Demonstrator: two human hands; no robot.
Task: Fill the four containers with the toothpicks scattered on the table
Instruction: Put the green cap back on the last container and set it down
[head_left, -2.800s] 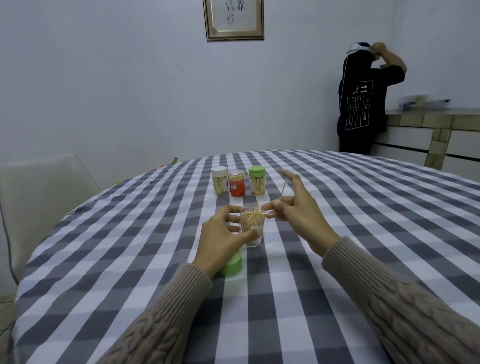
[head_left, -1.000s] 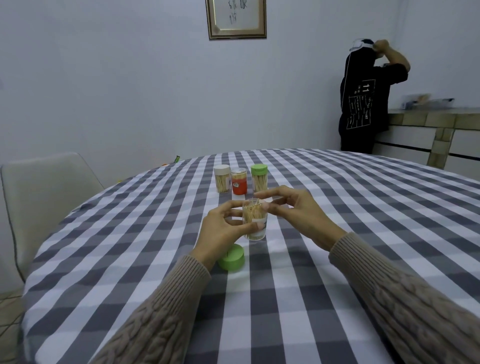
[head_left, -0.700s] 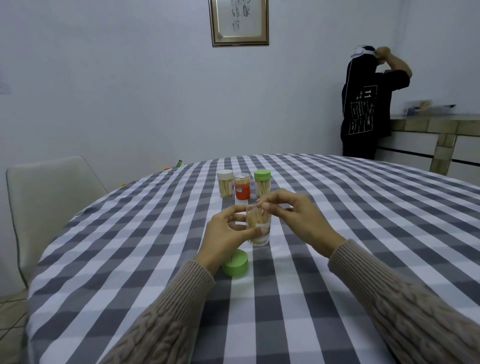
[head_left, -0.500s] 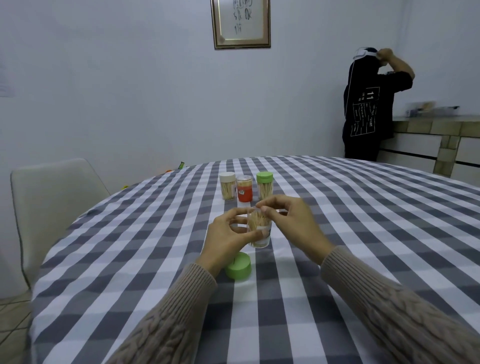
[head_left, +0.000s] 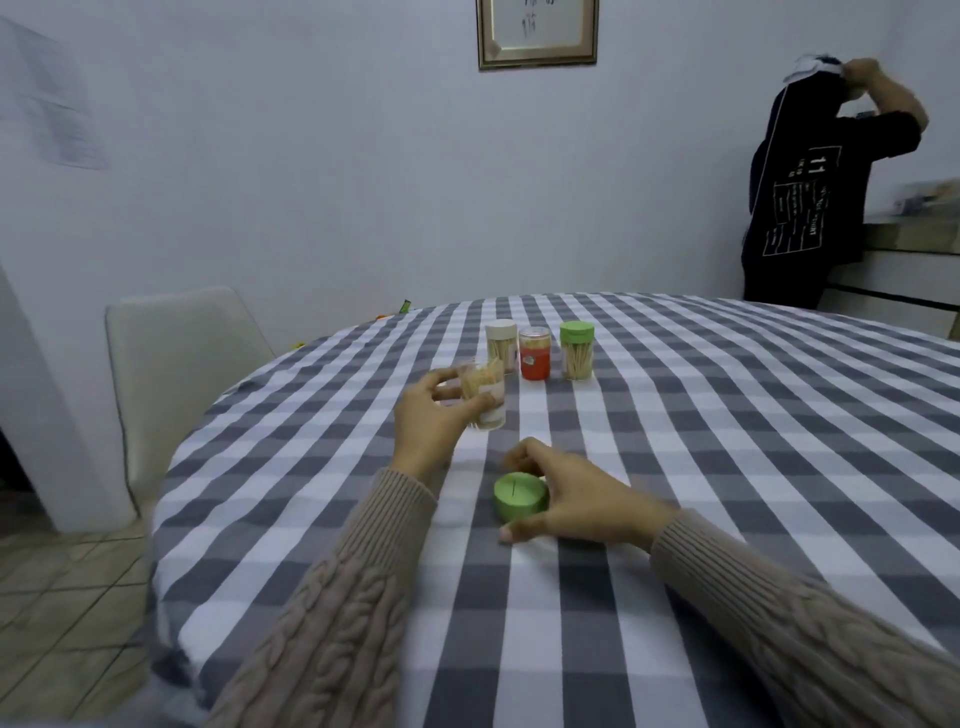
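We have the open toothpick jar (head_left: 483, 395) in our left hand (head_left: 428, 415), fingers curled round its clear wall, the toothpicks bristling at its mouth; it sits toward the far left part of the checked tabletop (head_left: 727, 467), just this side of the three capped jars — white-lidded (head_left: 502, 347), red (head_left: 535, 353) and green-lidded (head_left: 576, 351) — lined up in a row. Our right hand (head_left: 576, 499) is at the loose green lid (head_left: 520, 497) nearer to us, fingers bent round its far side and thumb stretched low along the cloth; whether they have actually pinched it yet we cannot tell. The step, as we judge it, is capping this last jar. To do it well we should take the lid by its rim, keep the jar upright and steady, check that no toothpick tips stand above the mouth — they would jam or snap — then lower the lid squarely and press or twist it home. No loose toothpicks show on the cloth.
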